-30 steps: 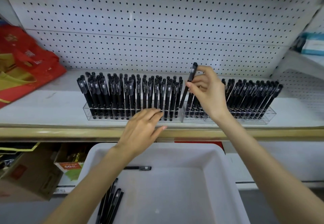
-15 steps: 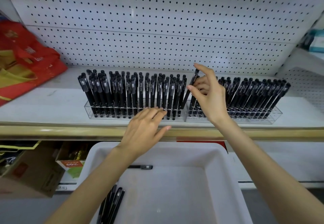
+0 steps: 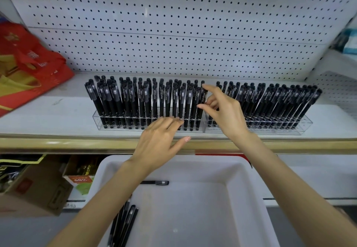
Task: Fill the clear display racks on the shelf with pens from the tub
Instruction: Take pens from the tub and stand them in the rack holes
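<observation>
Right hand (image 3: 225, 111) lower, fingertips (image 3: 205, 86) on pen (image 3: 201, 97)

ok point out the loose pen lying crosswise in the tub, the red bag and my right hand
loose pen (image 3: 155, 182), head view, middle of its barrel
red bag (image 3: 52, 65), head view, its red side
right hand (image 3: 226, 111), head view, back of the hand

White shelf (image 3: 58, 115) holds left rack (image 3: 119, 125) beside right rack (image 3: 301, 126), red bag (image 3: 29, 69) at far left

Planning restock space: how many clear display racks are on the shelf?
2, end to end: the left rack behind the left hand, the right rack behind the right hand, which pinches a pen.
</observation>
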Demonstrator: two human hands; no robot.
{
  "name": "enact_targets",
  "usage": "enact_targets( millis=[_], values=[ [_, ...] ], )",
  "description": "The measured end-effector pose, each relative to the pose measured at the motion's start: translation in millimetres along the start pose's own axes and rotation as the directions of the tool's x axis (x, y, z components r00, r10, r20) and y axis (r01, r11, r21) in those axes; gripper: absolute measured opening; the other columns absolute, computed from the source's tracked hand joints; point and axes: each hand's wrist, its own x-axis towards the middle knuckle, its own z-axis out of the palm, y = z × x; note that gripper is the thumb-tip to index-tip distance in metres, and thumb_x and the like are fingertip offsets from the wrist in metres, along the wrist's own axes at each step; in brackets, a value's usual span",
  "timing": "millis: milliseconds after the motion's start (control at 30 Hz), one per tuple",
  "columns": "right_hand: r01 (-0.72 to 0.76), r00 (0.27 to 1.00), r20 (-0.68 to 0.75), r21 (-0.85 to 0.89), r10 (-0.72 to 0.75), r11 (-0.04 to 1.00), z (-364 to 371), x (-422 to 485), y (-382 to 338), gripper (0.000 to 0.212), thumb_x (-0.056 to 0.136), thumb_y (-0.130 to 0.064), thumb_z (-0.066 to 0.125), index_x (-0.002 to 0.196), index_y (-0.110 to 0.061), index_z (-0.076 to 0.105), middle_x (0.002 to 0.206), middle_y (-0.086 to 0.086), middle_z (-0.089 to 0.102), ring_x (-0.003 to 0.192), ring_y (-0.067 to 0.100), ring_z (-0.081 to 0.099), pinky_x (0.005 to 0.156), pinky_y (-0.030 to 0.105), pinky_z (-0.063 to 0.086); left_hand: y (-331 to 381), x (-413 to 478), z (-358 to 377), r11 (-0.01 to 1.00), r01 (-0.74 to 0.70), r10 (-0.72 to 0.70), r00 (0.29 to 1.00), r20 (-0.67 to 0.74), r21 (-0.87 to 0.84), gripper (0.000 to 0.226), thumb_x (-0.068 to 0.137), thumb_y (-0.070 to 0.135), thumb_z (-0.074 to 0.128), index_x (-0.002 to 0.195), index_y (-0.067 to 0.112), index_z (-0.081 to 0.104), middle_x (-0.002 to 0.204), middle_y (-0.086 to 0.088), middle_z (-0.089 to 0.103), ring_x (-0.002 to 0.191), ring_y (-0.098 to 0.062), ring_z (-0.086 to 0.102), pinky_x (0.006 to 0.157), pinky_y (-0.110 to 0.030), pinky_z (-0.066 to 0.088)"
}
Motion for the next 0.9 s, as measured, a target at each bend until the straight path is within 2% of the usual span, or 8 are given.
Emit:
enact_targets(
  millis=[200,400,567,667,767,833,900],
  values=[
    [0.019,1.000,0.010,-0.002,-0.019,1.000,-0.8,-2.3,0.8,0.059,0.083,-0.022,0.073,0.136,-0.018,0.048,0.081,-0.002,0.062,0.068,0.011,0.062,0.071,0.034,0.058,0.4,0.0,-2.5,1.000,-0.008,0.008,1.000,0.015,-0.004,0.059,0.093,0.054,0.031,0.124,0.012,0.059,0.121,-0.002,0.063,0.111,-0.019,0.058,0.090,-0.035,0.049],
    [-0.026,0.998,0.057,-0.005,0.026,1.000,-7.9,-4.9,-1.5,0.066,0.084,-0.027,0.071,0.142,-0.023,0.040,0.083,-0.002,0.061,0.069,0.011,0.061,0.075,0.033,0.057,0.6,-0.4,-8.2,0.999,-0.017,0.018,0.999,0.034,-0.029,0.064,0.092,0.057,0.027,0.131,0.014,0.054,0.127,-0.001,0.059,0.116,-0.017,0.055,0.094,-0.033,0.045],
    [-0.049,0.997,0.058,0.001,0.049,0.999,-20.9,-20.1,-9.2,0.062,0.086,-0.026,0.069,0.141,-0.023,0.040,0.081,-0.002,0.057,0.065,0.010,0.058,0.071,0.032,0.056,9.0,-13.3,-17.1,0.998,-0.052,0.053,0.997,0.049,-0.022,0.060,0.094,0.055,0.029,0.133,0.016,0.051,0.127,-0.001,0.059,0.116,-0.016,0.054,0.093,-0.032,0.044],
    [-0.058,0.995,0.086,-0.007,0.058,0.998,-27.9,-47.6,-19.9,0.057,0.086,-0.024,0.069,0.137,-0.023,0.043,0.083,-0.004,0.055,0.065,0.007,0.056,0.066,0.030,0.055,16.7,-34.5,-20.7,0.997,0.007,-0.001,0.996,0.088,-0.078,0.057,0.093,0.053,0.034,0.138,0.019,0.046,0.132,0.001,0.055,0.120,-0.015,0.050,0.094,-0.030,0.041],
    [-0.108,0.981,0.170,0.042,0.099,0.993,-28.1,-91.7,-31.1,0.051,0.086,-0.024,0.069,0.132,-0.024,0.046,0.085,-0.006,0.053,0.065,0.005,0.057,0.063,0.024,0.050,20.2,-71.0,-12.5,0.989,0.085,-0.065,0.985,0.162,-0.119,0.055,0.094,0.055,0.039,0.140,0.024,0.043,0.136,0.004,0.052,0.125,-0.015,0.046,0.095,-0.032,0.041],
    [-0.165,0.959,0.246,0.078,0.141,0.983,-23.2,-130.9,-37.9,0.043,0.085,-0.024,0.071,0.123,-0.027,0.050,0.083,-0.007,0.053,0.065,0.007,0.057,0.062,0.025,0.049,22.5,-103.6,0.1,0.977,0.147,-0.102,0.959,0.263,-0.157,0.058,0.092,0.059,0.039,0.139,0.025,0.044,0.137,0.005,0.051,0.124,-0.014,0.047,0.094,-0.031,0.041],
    [-0.240,0.912,0.361,0.079,0.197,0.968,-15.6,-173.1,-44.7,0.034,0.085,-0.027,0.071,0.116,-0.025,0.056,0.085,-0.009,0.054,0.065,0.006,0.057,0.065,0.028,0.051,21.8,-136.4,13.9,0.955,0.230,-0.138,0.904,0.405,-0.189,0.054,0.092,0.059,0.043,0.134,0.027,0.048,0.131,0.009,0.055,0.117,-0.009,0.052,0.090,-0.026,0.043]
  ],
)
